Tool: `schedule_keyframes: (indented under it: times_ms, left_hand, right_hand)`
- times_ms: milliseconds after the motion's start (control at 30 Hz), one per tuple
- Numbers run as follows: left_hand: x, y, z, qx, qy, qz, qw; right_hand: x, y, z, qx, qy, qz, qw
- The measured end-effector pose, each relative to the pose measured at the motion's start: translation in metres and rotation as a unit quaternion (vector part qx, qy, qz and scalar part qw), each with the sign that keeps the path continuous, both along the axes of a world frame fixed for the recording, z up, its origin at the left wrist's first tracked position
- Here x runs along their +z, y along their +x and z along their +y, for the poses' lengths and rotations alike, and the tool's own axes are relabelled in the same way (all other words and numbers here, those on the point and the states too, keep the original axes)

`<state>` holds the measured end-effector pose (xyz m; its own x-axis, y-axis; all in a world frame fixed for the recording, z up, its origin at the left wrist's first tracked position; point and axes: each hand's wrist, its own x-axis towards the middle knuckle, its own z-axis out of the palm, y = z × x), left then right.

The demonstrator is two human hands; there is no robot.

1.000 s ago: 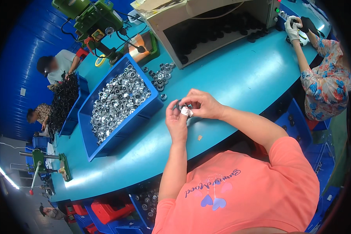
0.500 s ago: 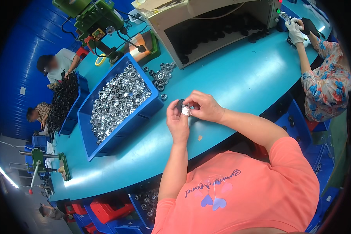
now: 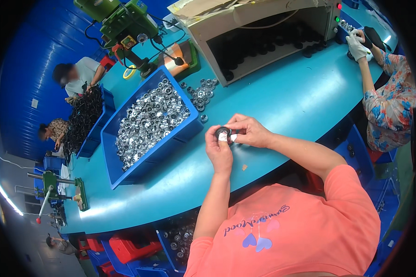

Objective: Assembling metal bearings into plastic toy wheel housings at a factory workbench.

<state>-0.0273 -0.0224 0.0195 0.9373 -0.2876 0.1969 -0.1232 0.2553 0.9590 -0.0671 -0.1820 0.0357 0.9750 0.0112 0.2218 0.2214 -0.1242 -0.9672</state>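
Note:
My left hand [image 3: 219, 151] is closed round a small black round part [image 3: 223, 131], its thumb with a white wrap lying across the part. From the right, my right hand [image 3: 252, 132] has its fingers pinched at the part's rim; white also shows at its thumb tip. Both hands are just above the blue-green table [image 3: 282, 111]. The fingers partly hide the black part, and its inner detail is too small to make out. To the left of my hands stands a blue bin [image 3: 138, 173] filled with shiny silver round metal parts [image 3: 152, 115].
Loose silver parts [image 3: 203, 94] lie beside the bin. Behind them is an open-fronted metal box [image 3: 263, 64] with black round pieces inside. A green drill press [image 3: 111, 34] stands far left. A gloved co-worker [image 3: 388, 97] sits right; others work at left.
The black part has turned in my hands and its round face now shows more. My right fingers have shifted to its right side. The whole view has shifted slightly.

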Motion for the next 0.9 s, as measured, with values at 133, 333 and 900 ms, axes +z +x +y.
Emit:
schedule_keyframes:
  times_ms: [133, 333, 900]
  left_hand:
    - [0.002, -0.003, -0.003, 0.024, 0.019, 0.014, 0.999]
    - [-0.015, 0.01, 0.001, 0.001, 0.006, 0.021, 1.0]
    - [-0.007, 0.0, -0.007, 0.017, 0.018, -0.015, 1.0]
  right_hand:
    - [0.004, -0.003, 0.004, -0.034, -0.042, -0.028, 0.998]
    - [-0.001, -0.003, 0.005, -0.107, -0.12, -0.096, 0.982]
    - [-0.017, -0.003, -0.001, -0.065, -0.049, -0.097, 0.992]
